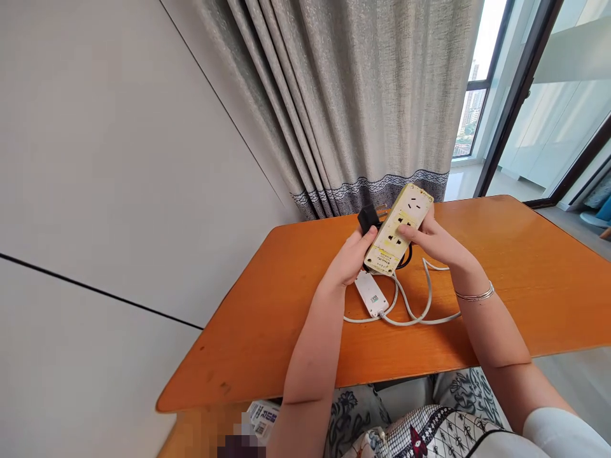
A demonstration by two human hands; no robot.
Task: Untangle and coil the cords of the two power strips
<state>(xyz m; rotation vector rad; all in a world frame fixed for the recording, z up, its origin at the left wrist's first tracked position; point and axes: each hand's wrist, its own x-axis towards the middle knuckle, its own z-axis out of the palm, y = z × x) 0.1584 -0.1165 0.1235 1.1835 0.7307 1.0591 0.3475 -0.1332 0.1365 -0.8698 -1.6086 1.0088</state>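
Note:
My right hand grips a yellowed white power strip, its thumb across the socket face. The strip is tilted above the table with its sockets toward me. In my left hand is a black plug, its metal prongs pointing right toward the strip. My left thumb lies close to the strip's edge; whether it touches cannot be made out. A black cord loops behind the strip. Below my hands a second, white power strip lies on the table, partly covered by my left hand.
A white cable curls over the orange wooden table. Behind the table hangs a grey curtain, with a white panelled wall on the left. A printed white package shows below the front edge.

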